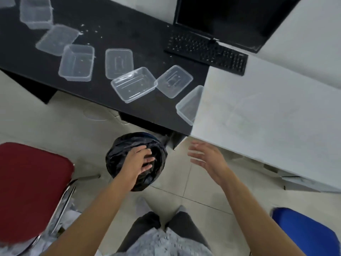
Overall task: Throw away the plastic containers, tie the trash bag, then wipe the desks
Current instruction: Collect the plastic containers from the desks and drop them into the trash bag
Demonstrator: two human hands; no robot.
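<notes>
– Since the black desk [129, 34] and the white desk [267, 108] get wiped last, the biggest thing to think about first is the trash bag [118, 154]. It lines a bin on the floor, just off the black desk's corner. It's probably thin film: soft, floppy, near weightless. For tying, the person would likely gather the loose rim where it folds over the bin's edge, not the saggy middle.

– Agreed. Their left hand [137, 159] is over the bag's mouth, fingers loosely spread, gripping nothing visible. Can't tell if it actually touches the film. The right hand [206, 157] hovers beside the bin, fingers splayed, empty.

– The containers [76, 62] are all lying on the black desk. Those clear tubs look light, thin-walled and a bit slippery. Pinching a long rim should do it, or nesting a few together. The edge container [188, 106] sits at the desk's front, right by the white desk, and looks easiest to knock off.

– The flat lids [119, 62] look bendier, so lift them by an edge. The crumbs [88, 30] near the back are cloth work.
</notes>
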